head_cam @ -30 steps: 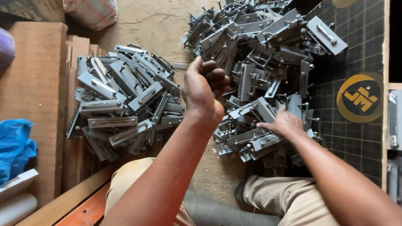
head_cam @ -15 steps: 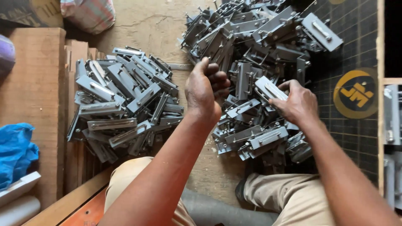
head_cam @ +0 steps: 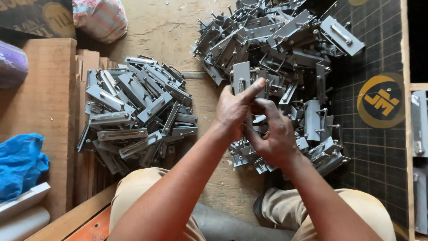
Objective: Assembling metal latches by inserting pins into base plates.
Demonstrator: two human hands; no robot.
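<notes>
Both my hands meet over the floor on one grey metal bracket [head_cam: 241,78], a flat plate with a slot. My left hand [head_cam: 234,109] grips it with the thumb stretched along its top edge. My right hand [head_cam: 273,134] curls around its lower part from the right. Behind and under the hands lies a big loose heap of similar grey brackets [head_cam: 285,49]. A second, tidier pile of the same brackets [head_cam: 133,111] lies to the left.
Wooden boards [head_cam: 49,102] and a blue plastic bag [head_cam: 20,163] lie at the left. A dark gridded mat [head_cam: 379,102] with a yellow round mark covers the right side. A striped sack [head_cam: 100,18] sits at the top left. My knees show at the bottom.
My right hand lifted a bracket off the right heap and brought it up to my left hand. Both hands now hold it together.
</notes>
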